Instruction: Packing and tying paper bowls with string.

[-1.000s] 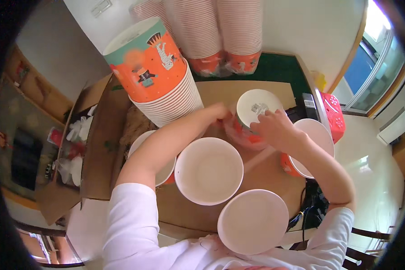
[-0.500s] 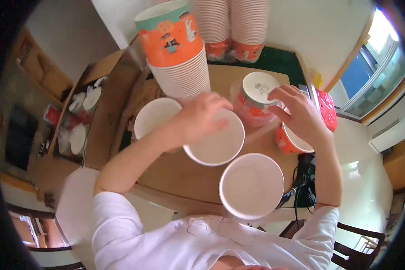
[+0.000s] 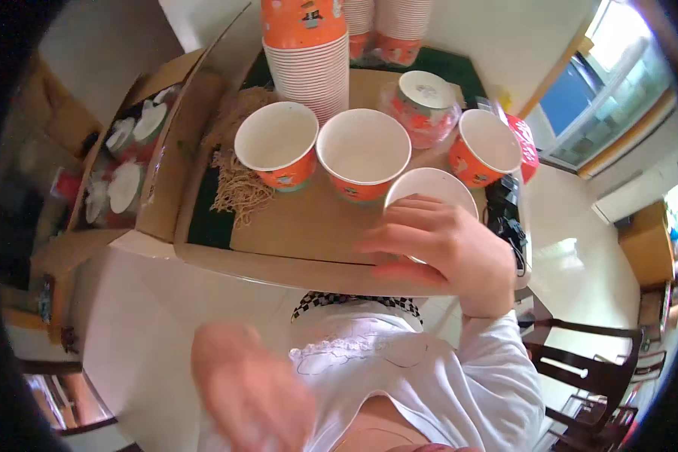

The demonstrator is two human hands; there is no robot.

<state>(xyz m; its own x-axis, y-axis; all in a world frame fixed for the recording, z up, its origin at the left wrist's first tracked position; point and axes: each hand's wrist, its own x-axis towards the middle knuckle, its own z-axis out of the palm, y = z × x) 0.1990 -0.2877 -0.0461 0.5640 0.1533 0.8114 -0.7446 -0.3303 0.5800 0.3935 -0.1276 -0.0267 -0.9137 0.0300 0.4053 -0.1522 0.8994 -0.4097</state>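
Four large orange paper cups with white rims stand mouth up on the table: a left one (image 3: 277,137), a middle one (image 3: 364,148), one at the right (image 3: 491,143) and a nearest one (image 3: 433,184). My right hand (image 3: 448,252) is over the near side of the nearest cup and partly hides it. Its fingers stretch leftward, apart from the thumb, with nothing seen between them. Low in front of my shirt, clear of the table, my left hand (image 3: 252,388) is smeared by motion, so its fingers cannot be made out.
A tall nested cup stack (image 3: 309,71) rises behind, with further stacks (image 3: 399,34) beyond. Clear plastic wraps an upside-down cup (image 3: 427,92). Brown netting (image 3: 241,184) lies left; an open cardboard box (image 3: 166,166) holds wrapped items. Black cables (image 3: 508,222) lie at the right edge.
My left hand has left the middle cup and dropped toward my body. My right hand has moved from the wrapped cup to the nearest cup. The view has shifted.
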